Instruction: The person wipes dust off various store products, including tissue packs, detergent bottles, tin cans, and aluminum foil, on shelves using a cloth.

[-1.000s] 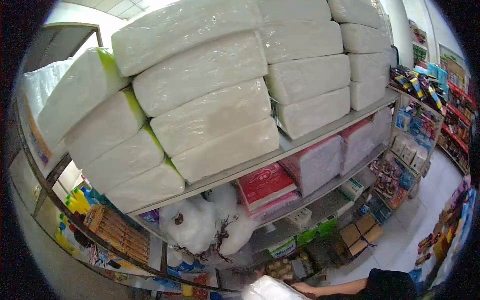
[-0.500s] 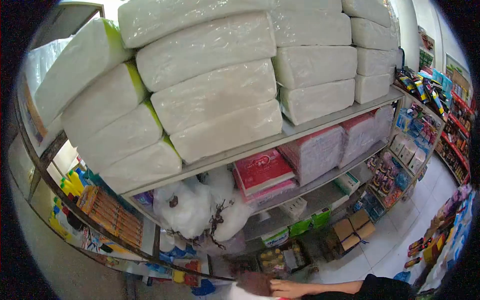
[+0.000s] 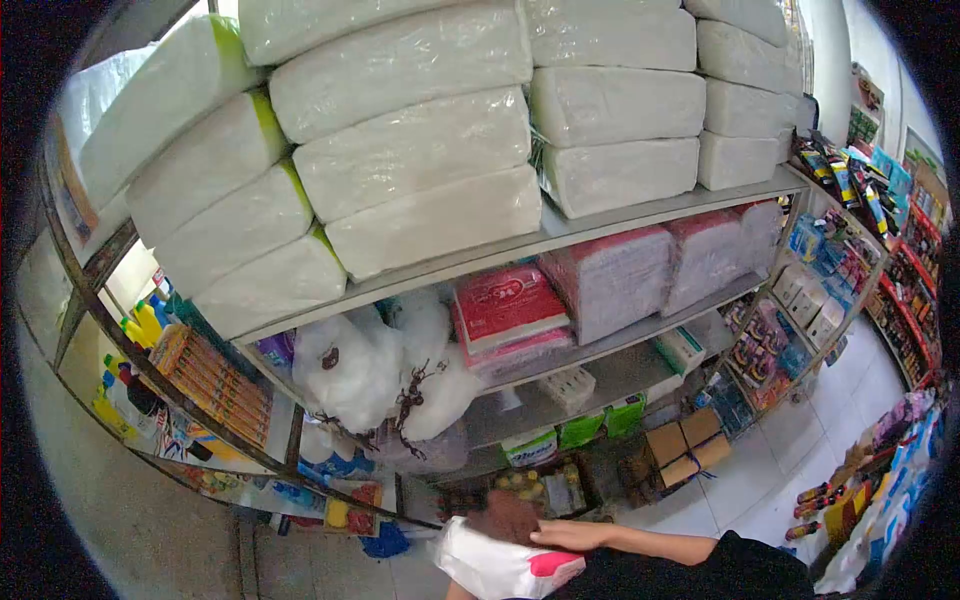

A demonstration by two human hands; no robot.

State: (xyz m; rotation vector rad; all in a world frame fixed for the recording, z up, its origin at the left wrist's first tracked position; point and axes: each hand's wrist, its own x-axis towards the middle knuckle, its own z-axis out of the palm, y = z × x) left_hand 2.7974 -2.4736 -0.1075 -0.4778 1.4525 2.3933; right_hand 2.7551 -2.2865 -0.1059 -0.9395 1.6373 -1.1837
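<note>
A soft white plastic-wrapped pack (image 3: 480,558) with a pink patch on its right end is held low in front of me. My left hand (image 3: 459,592) shows only as a sliver of skin beneath the pack, its fingers hidden behind it. My right hand (image 3: 568,536) reaches in from the right in a black sleeve, over the pack's top. Its fingers are closed at the edge of a dark brown, blurred thing (image 3: 505,517) that looks like a cloth, lying against the pack.
Large white plastic packs (image 3: 415,150) are stacked on the metal shelf (image 3: 560,228) ahead. Below are red-and-white packs (image 3: 512,303), white bags (image 3: 350,375) and green packs (image 3: 582,430). A cardboard box (image 3: 690,447) stands on the floor. Goods hang at the right edge.
The white pack has come up into fuller view at the bottom. My right hand and the brown cloth have risen slightly with it. The shelves have shifted a little up and left in view.
</note>
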